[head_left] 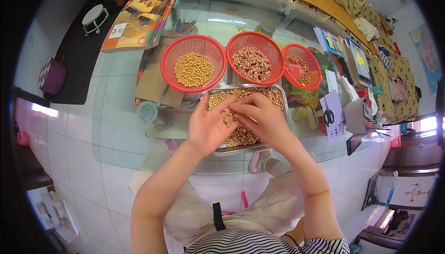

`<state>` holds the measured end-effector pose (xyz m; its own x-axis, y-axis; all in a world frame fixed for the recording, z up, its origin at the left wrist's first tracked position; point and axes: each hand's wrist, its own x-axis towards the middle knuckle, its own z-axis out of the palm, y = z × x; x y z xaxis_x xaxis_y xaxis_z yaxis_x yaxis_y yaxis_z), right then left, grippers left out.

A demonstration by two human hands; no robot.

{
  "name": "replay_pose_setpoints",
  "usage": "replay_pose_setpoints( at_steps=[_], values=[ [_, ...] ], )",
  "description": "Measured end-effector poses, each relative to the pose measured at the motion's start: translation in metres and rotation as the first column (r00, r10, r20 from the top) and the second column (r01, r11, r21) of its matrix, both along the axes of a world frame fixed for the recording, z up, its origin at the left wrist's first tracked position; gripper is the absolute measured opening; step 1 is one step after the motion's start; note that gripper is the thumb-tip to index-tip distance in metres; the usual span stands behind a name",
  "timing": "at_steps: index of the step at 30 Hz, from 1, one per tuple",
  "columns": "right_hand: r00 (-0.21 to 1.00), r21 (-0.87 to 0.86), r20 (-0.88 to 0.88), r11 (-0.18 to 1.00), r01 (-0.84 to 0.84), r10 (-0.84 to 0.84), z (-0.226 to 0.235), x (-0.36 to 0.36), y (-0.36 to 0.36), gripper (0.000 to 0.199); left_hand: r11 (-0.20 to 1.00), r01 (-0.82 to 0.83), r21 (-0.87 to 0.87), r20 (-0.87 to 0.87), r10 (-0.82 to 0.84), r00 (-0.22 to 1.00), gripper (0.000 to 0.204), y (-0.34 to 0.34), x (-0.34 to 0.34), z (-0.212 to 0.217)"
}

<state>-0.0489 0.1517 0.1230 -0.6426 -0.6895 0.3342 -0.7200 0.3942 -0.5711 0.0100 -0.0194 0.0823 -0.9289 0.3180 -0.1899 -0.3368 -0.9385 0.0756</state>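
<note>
My left hand [206, 123] is cupped palm up over the left side of a metal tray [227, 151], fingers apart, with a few pale beans [227, 119] in it. Above that palm, my right hand [262, 118] has its thumb and fingers pinched together; whatever lies between the fingertips is hidden. Mixed beans [244, 136], yellowish and reddish-brown, cover the tray. Behind it stand three red plastic baskets. The left basket [169, 52] has yellow soybeans [193, 69], the middle basket [234, 45] pinkish speckled beans [251, 64], and the small right basket [315, 68] some brownish beans [297, 68].
Everything stands on a glass table [125, 138]. A stack of books [139, 22] lies at the far left. A lidded jar [149, 113] appears left of the tray. To the right are scissors [328, 116] on paper, and a grey box [357, 115].
</note>
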Motion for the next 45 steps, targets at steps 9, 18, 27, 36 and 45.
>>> replay_pose_setpoints(
  at_steps=[9,18,27,36,45],
  values=[
    [0.885,-0.222,0.333,0.885,0.41,-0.327,-0.002,-0.029,0.02,0.015,1.0,-0.003,0.006,-0.013,0.003,1.0,0.078,-0.002,-0.001,0.0],
    [0.767,-0.344,0.251,0.686,0.64,-0.59,-0.013,-0.079,0.077,0.026,0.997,-0.015,0.078,-0.023,0.017,1.0,0.078,-0.002,-0.001,-0.001],
    [0.979,-0.093,0.189,0.994,-0.061,0.077,0.009,0.011,-0.006,0.028,0.997,0.013,-0.07,-0.106,-0.02,0.994,0.086,-0.002,0.001,-0.006],
    [0.979,-0.094,0.204,0.995,-0.01,0.029,0.0,0.017,-0.012,0.023,1.0,-0.011,0.002,-0.067,0.011,0.998,0.08,-0.002,0.0,-0.007],
    [0.751,-0.297,0.409,0.702,0.647,-0.519,-0.005,-0.071,0.068,0.018,0.99,-0.041,0.131,-0.031,0.045,0.998,0.079,-0.004,-0.002,-0.005]
  ],
)
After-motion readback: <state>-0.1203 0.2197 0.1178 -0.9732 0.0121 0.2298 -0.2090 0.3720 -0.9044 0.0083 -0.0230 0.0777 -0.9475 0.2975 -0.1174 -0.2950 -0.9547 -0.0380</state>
